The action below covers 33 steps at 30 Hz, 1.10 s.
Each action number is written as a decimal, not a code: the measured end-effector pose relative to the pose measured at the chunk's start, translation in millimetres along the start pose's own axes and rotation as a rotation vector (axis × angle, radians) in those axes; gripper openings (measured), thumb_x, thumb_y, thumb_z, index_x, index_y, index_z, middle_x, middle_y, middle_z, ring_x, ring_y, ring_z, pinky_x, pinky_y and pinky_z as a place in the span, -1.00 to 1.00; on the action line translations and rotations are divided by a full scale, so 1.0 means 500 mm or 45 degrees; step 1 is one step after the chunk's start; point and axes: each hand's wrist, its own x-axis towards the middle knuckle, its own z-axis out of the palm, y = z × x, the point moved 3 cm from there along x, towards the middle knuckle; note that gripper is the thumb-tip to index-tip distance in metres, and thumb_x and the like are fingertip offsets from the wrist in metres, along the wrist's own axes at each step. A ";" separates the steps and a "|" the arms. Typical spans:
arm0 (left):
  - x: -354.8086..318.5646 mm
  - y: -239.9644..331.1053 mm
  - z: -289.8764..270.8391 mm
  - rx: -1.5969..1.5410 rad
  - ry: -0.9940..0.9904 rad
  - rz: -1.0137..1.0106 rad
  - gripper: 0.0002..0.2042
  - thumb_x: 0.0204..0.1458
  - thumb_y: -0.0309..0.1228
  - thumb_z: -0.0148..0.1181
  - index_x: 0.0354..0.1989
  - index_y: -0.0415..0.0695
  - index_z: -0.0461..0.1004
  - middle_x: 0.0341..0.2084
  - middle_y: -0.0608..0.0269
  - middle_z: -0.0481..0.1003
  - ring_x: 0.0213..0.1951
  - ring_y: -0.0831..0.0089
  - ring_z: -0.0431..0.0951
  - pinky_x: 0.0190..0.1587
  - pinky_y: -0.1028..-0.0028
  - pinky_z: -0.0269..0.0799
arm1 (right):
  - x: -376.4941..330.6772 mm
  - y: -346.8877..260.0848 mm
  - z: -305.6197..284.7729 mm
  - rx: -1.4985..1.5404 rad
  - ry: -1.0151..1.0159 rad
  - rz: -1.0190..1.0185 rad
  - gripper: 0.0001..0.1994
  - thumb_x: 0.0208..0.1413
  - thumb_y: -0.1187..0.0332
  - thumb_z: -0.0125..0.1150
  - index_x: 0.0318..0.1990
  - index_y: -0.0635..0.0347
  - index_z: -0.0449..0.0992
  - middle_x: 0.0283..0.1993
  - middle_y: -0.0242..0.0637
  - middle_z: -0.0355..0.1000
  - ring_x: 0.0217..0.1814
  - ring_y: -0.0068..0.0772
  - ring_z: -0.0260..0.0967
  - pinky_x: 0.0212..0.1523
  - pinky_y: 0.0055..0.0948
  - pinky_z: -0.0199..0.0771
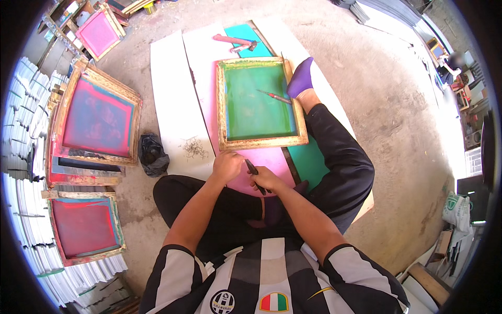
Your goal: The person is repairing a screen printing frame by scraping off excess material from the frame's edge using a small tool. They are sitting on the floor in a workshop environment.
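Observation:
In my right hand [265,180] is a pair of dark pliers [252,168], its jaws angled up toward my left hand. My left hand [228,166] is closed beside the jaws, at the near edge of a wooden screen frame [261,142]; anything in its fingers is too small to make out. Green mesh [256,104] is stretched across this frame. A slim pointed tool with a reddish handle [277,97] rests on the mesh toward the right. Past the far edge lie a hammer [235,40] and a small pale-and-red item [240,48].
Small thin bits [193,148] are heaped on the white board [180,104] to the left, near a black plastic bag [152,154]. Red-and-blue screen frames [99,120] lean against white stacks further left. My purple-socked foot [301,77] touches the frame's right side.

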 end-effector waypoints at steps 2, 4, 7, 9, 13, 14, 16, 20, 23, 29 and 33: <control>0.002 -0.028 -0.011 -0.067 -0.001 -0.132 -0.84 0.05 -0.31 0.28 -0.41 -0.10 0.70 -0.40 0.07 0.67 -0.30 0.03 0.68 -0.19 0.09 0.59 | -0.004 -0.006 -0.007 0.079 0.003 0.048 -0.56 0.26 0.27 0.18 0.19 0.37 0.40 -0.30 -0.05 0.52 -0.38 -0.23 0.56 -0.35 -0.23 0.60; 0.002 -0.036 0.003 -0.043 -0.031 -0.357 -0.85 0.05 -0.32 0.27 -0.44 -0.11 0.69 -0.41 0.04 0.66 -0.30 0.03 0.68 -0.21 0.09 0.60 | -0.015 0.007 -0.045 0.117 0.120 0.119 -0.57 0.27 0.27 0.18 0.18 0.35 0.40 -0.30 -0.04 0.54 -0.40 -0.23 0.57 -0.35 -0.22 0.59; 0.000 -0.133 -0.040 0.200 -0.241 -0.694 -0.85 0.06 -0.34 0.26 -0.39 -0.11 0.69 -0.37 0.01 0.67 -0.27 0.03 0.70 -0.19 0.11 0.62 | 0.001 0.003 -0.095 0.185 0.299 0.175 -0.62 0.29 0.24 0.18 0.08 0.39 0.40 -0.34 -0.01 0.52 -0.46 -0.19 0.55 -0.45 -0.17 0.56; -0.003 -0.183 -0.070 0.260 -0.249 -0.850 -0.84 0.08 -0.33 0.25 -0.32 -0.12 0.69 -0.30 0.02 0.68 -0.22 0.03 0.70 -0.16 0.11 0.62 | 0.013 -0.007 -0.123 0.215 0.419 0.222 -0.64 0.28 0.25 0.18 0.01 0.43 0.40 -0.37 0.00 0.50 -0.51 -0.17 0.53 -0.54 -0.15 0.53; -0.027 -0.243 -0.098 0.285 -0.285 -1.148 -0.78 0.10 -0.27 0.27 -0.19 -0.13 0.67 -0.16 0.03 0.67 -0.10 0.05 0.70 -0.11 0.13 0.62 | 0.020 -0.035 -0.142 0.251 0.573 0.316 -0.65 0.26 0.29 0.18 -0.01 0.47 0.38 -0.41 0.02 0.47 -0.55 -0.12 0.50 -0.62 -0.10 0.52; -0.041 -0.258 -0.095 0.233 -0.205 -1.218 -0.66 0.01 -0.13 0.38 -0.21 -0.16 0.68 -0.23 -0.02 0.68 -0.12 0.01 0.69 -0.10 0.11 0.61 | 0.018 -0.045 -0.143 0.248 0.576 0.343 -0.64 0.26 0.29 0.18 -0.01 0.48 0.37 -0.41 0.03 0.46 -0.55 -0.11 0.50 -0.63 -0.09 0.52; -0.044 -0.245 -0.104 0.145 -0.212 -1.246 -0.61 0.03 -0.04 0.37 -0.22 -0.16 0.68 -0.23 -0.02 0.68 -0.12 0.01 0.69 -0.09 0.10 0.60 | 0.015 -0.046 -0.155 0.236 0.592 0.385 -0.64 0.26 0.30 0.17 0.00 0.48 0.36 -0.41 0.04 0.46 -0.55 -0.10 0.50 -0.63 -0.04 0.52; -0.021 -0.227 -0.097 0.009 -0.174 -1.268 -0.50 0.06 0.12 0.30 -0.22 -0.16 0.69 -0.25 -0.02 0.68 -0.12 0.01 0.69 -0.09 0.07 0.58 | 0.027 -0.049 -0.172 0.138 0.534 0.474 -0.60 0.33 0.24 0.14 0.09 0.45 0.33 -0.35 0.08 0.49 -0.47 -0.06 0.54 -0.55 0.12 0.56; -0.006 -0.201 -0.070 -0.127 -0.212 -1.196 -0.46 0.09 0.17 0.23 -0.22 -0.15 0.69 -0.26 -0.03 0.67 -0.13 0.02 0.69 -0.11 0.06 0.57 | 0.036 -0.055 -0.185 0.047 0.527 0.522 -0.59 0.35 0.22 0.14 0.11 0.44 0.34 -0.36 0.08 0.50 -0.47 -0.06 0.55 -0.51 0.16 0.57; 0.013 -0.138 -0.036 -0.187 -0.244 -0.924 -0.48 0.20 0.11 0.13 -0.25 -0.19 0.67 -0.31 -0.05 0.66 -0.20 -0.04 0.68 -0.16 0.04 0.58 | 0.038 -0.067 -0.168 -0.074 0.652 0.445 -0.73 0.23 0.37 0.09 -0.09 0.46 0.39 -0.48 -0.01 0.46 -0.61 -0.19 0.46 -0.67 -0.08 0.46; 0.016 -0.141 -0.025 -0.176 -0.268 -0.880 -0.46 0.21 0.11 0.12 -0.27 -0.23 0.66 -0.34 -0.11 0.65 -0.22 -0.06 0.67 -0.17 0.03 0.58 | 0.037 -0.050 -0.155 -0.201 0.786 0.308 -0.80 0.19 0.44 0.02 -0.17 0.45 0.43 -0.54 -0.10 0.44 -0.65 -0.29 0.43 -0.73 -0.26 0.40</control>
